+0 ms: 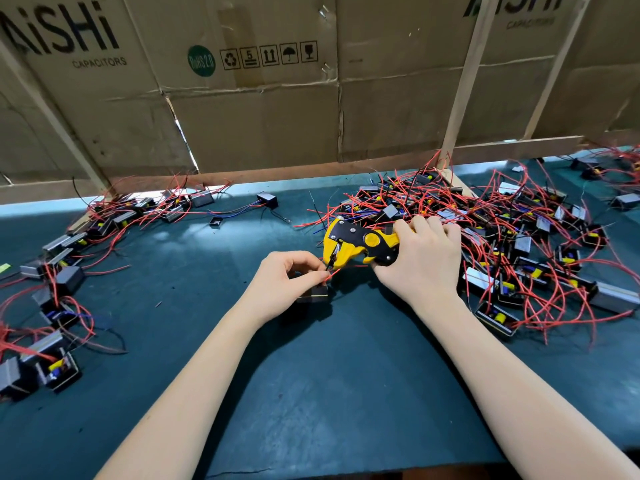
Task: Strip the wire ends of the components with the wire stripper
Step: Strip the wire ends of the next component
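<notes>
**Feeding a red lead into the stripper jaws**

At the centre of the frame the right hand (420,258) is wrapped around the handles of the yellow and black wire stripper (360,242), fingers curled over the top grip and thumb underneath, with the tool's head pointing toward the left of the frame. The left hand (291,280) pinches a red wire (334,273) between thumb and fingertips just at the mouth of the jaws, and the small black component (313,295) that the wire belongs to sits under that hand on the dark green tabletop (311,375).

The step in hand looks like seating the wire end before the squeeze. To do it well, the lead should go in straight and square to the blades, with only the short end past them, and the left-hand pinch should stay close to the jaws so the thin wire does not buckle. The component should be held steady while the right hand squeezes in one smooth stroke. Whether the tip is already between the blades cannot be told.

A large pile of components with red leads (502,237) lies at the right of the frame, just behind the right hand; a smaller spread (86,244) runs along the left.
</notes>
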The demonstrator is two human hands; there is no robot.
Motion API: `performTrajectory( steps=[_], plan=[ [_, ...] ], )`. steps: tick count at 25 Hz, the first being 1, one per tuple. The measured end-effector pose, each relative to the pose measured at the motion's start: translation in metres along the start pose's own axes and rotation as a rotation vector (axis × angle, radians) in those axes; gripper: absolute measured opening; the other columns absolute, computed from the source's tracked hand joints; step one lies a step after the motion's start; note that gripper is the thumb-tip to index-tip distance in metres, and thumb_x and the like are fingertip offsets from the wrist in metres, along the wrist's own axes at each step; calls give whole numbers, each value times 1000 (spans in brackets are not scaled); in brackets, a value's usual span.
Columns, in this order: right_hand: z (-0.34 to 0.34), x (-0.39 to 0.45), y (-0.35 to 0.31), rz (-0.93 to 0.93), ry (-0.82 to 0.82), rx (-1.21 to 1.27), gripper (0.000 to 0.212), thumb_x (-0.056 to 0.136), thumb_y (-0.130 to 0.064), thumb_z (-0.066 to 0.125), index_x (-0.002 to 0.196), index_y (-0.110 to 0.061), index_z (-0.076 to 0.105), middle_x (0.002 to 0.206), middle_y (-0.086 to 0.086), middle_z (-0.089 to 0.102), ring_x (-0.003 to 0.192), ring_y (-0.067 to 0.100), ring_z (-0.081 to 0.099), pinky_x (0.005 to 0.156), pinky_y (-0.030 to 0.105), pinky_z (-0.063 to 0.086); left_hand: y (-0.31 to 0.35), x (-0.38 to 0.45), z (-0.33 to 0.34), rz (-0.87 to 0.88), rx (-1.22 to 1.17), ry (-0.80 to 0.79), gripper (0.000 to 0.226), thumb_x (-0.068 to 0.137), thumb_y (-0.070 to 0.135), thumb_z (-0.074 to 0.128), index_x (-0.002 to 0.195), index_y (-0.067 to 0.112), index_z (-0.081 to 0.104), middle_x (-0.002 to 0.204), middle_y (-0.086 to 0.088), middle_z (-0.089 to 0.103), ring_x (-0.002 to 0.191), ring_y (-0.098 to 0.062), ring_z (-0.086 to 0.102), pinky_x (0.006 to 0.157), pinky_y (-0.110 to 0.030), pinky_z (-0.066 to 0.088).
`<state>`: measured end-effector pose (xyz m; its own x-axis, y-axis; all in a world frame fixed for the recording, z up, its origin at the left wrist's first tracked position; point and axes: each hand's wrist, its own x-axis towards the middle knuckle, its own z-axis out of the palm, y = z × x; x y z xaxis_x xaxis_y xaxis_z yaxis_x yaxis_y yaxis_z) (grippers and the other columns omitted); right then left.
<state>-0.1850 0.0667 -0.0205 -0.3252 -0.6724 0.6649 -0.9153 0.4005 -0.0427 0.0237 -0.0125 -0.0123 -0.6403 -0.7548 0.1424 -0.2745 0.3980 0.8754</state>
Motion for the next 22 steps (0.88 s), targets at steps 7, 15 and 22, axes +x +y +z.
performTrajectory(
  steps=[7,15,22],
  plan=[
    [-4,3,0,-51,-40,1,38,62,-48,72,69,-12,63,70,5,62,71,29,56,76,39,33,4,-2,-1,7,40,-24,14,87,14,71,74,19,70,70,5,70,69,-8,63,73,-21,49],
    [-3,6,1,-75,-167,10,40,69,-54,66,61,-18,51,63,5,61,62,28,55,66,34,23,1,0,-4,5,16,-74,15,89,12,69,75,17,70,70,3,68,69,-12,60,74,-30,50],
    [3,5,14,52,-100,-7,51,70,-57,69,93,-12,66,92,8,63,92,31,56,85,41,30,-1,-5,-15,-26,-69,-301,9,90,27,71,85,20,74,87,-6,73,78,-12,66,66,-24,53]
  ],
)
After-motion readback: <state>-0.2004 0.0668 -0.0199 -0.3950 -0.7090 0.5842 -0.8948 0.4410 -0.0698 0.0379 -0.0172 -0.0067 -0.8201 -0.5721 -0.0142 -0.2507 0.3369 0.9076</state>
